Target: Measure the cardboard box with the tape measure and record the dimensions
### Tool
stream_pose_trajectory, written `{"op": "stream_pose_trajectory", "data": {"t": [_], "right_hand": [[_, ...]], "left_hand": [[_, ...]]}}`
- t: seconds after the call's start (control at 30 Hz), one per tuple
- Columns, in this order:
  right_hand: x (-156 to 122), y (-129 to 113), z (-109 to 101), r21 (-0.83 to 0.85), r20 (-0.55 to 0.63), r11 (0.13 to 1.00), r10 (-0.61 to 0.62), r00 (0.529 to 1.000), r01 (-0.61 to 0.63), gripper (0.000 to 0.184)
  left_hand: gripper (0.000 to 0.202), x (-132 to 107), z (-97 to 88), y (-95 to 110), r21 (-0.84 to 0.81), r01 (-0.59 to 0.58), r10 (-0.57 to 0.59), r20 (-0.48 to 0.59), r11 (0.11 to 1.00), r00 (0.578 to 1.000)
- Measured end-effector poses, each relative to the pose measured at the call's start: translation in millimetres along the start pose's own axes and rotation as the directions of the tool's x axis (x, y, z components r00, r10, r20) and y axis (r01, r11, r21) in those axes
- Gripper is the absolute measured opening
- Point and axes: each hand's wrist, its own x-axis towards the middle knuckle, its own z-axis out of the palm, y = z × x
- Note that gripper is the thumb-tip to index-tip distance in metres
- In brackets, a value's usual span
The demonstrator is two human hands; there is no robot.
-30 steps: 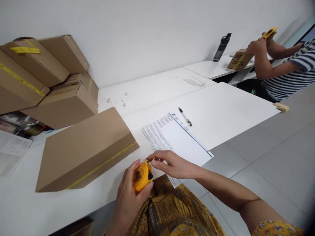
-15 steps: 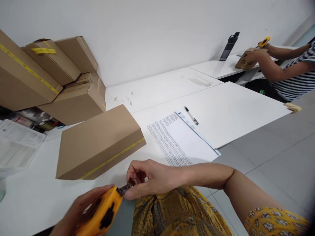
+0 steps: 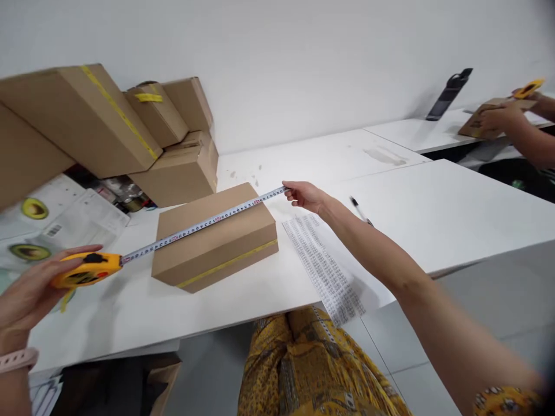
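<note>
My left hand (image 3: 30, 292) grips the yellow case of a tape measure (image 3: 87, 270) at the left, above the white table (image 3: 243, 300). Its white blade (image 3: 203, 222) runs out across the top of a flat cardboard box with a yellow tape band (image 3: 217, 245). My right hand (image 3: 306, 195) pinches the blade's end just past the box's far right corner. The blade lies along the box's top face.
Several cardboard boxes (image 3: 99, 127) are stacked at the back left over papers and avocado-printed sheets. A printed sheet (image 3: 325, 266) and a pen (image 3: 359, 210) lie right of the box. At the far right another person's hands (image 3: 498, 118) hold a small box; a black bottle (image 3: 448, 94) stands there.
My hands have moved apart from in front of my body: the tape's blade has been pulled out and now spans the box, case to the left, tip to the right.
</note>
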Motion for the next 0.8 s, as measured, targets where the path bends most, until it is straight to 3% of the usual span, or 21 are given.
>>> {"op": "stream_pose_trajectory", "data": {"t": [0.1, 0.23, 0.4, 0.53, 0.8], "right_hand": [[13, 17, 15, 0.000, -0.009, 1.000, -0.011, 1.000, 0.011, 0.022], [18, 28, 44, -0.080, 0.037, 0.997, -0.013, 0.999, 0.016, 0.023], [6, 34, 69, -0.298, 0.032, 0.954, -0.032, 0.999, 0.040, 0.036], [-3, 36, 73, -0.428, 0.014, 0.904, 0.006, 1.000, 0.000, 0.040], [2, 43, 67, -0.564, 0.074, 0.826, 0.069, 0.995, -0.016, 0.057]], "left_hand": [[0.043, 13, -0.3, 13, -0.054, 0.096, -0.093, 0.059, 0.994, 0.994], [0.031, 10, 8.6, 17, -0.053, 0.031, -0.025, 0.111, 0.998, 0.994], [0.039, 12, 28.8, 23, -0.053, -0.026, 0.039, 0.249, 0.998, 0.968], [0.050, 13, 40.8, 33, -0.035, -0.128, 0.132, 0.335, 0.991, 0.933], [0.052, 22, 34.3, 24, -0.030, -0.075, 0.081, 0.388, 0.997, 0.918]]}}
